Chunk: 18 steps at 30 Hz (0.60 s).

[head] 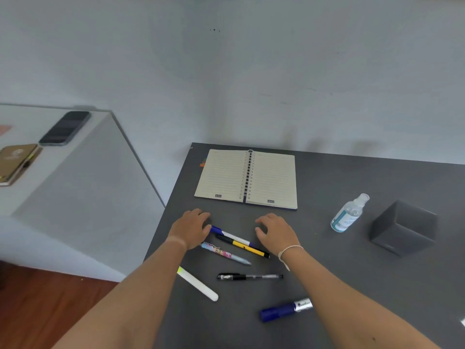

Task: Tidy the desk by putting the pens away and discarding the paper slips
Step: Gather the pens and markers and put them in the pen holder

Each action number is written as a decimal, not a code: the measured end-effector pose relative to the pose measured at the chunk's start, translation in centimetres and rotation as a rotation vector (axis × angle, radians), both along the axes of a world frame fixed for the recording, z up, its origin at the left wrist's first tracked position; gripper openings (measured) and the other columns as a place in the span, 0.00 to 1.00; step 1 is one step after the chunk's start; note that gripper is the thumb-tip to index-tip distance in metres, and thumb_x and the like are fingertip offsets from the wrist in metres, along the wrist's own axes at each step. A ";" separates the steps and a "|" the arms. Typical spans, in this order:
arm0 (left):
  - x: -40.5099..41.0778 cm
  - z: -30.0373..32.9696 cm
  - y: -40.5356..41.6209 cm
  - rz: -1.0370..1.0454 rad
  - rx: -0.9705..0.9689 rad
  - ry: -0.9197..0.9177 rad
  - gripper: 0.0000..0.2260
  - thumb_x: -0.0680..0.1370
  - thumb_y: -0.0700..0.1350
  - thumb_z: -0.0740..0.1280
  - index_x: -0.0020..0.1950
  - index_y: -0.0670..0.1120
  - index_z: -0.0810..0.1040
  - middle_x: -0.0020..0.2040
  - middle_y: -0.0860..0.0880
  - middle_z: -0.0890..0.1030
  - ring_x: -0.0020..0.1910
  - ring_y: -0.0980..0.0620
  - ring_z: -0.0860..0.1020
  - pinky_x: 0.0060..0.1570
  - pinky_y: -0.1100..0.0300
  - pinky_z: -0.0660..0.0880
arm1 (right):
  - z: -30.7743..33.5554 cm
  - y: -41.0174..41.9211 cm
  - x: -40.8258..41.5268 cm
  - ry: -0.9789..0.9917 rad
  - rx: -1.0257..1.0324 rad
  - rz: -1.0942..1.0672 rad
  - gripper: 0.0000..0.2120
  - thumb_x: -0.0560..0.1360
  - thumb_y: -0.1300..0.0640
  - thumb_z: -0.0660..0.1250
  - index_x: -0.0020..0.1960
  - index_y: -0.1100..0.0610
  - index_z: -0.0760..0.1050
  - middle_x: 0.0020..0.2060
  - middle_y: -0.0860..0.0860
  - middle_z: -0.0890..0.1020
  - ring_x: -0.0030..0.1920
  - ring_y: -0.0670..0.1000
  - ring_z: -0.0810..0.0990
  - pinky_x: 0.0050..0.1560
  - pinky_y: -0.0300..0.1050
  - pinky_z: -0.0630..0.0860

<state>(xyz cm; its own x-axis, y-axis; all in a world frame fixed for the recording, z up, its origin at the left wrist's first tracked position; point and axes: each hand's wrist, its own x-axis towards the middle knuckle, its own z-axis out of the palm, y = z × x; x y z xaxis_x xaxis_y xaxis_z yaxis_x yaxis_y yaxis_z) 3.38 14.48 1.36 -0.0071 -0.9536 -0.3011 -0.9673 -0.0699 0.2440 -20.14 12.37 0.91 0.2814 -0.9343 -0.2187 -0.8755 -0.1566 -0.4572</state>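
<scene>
Several pens lie on the dark grey desk (352, 273). A blue and white pen (230, 234), a black and yellow pen (242, 246) and a patterned pen (224, 253) lie close together between my hands. Nearer to me are a black gel pen (249, 276), a white highlighter with a yellow end (198, 284) and a blue marker (285, 309), partly under my right forearm. My left hand (192, 227) rests palm down, touching the left ends of the grouped pens. My right hand (275, 231) hovers palm down, fingers curled, just right of them. No paper slips are visible.
An open spiral notebook (246, 178) lies at the back of the desk. A clear spray bottle (349, 214) and a dark cube-shaped holder (403, 227) stand at the right. A white cabinet (75, 172) to the left carries a phone (65, 128) and a brown notebook (16, 162).
</scene>
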 end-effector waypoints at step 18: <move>-1.3 -0.6 6.0 0.012 -0.027 0.031 0.14 0.78 0.46 0.60 0.64 0.51 0.73 0.61 0.51 0.73 0.62 0.51 0.69 0.56 0.56 0.74 | -1.1 3.4 0.9 0.017 -0.098 0.222 0.08 0.76 0.55 0.60 0.50 0.57 0.75 0.49 0.54 0.77 0.48 0.53 0.75 0.46 0.45 0.73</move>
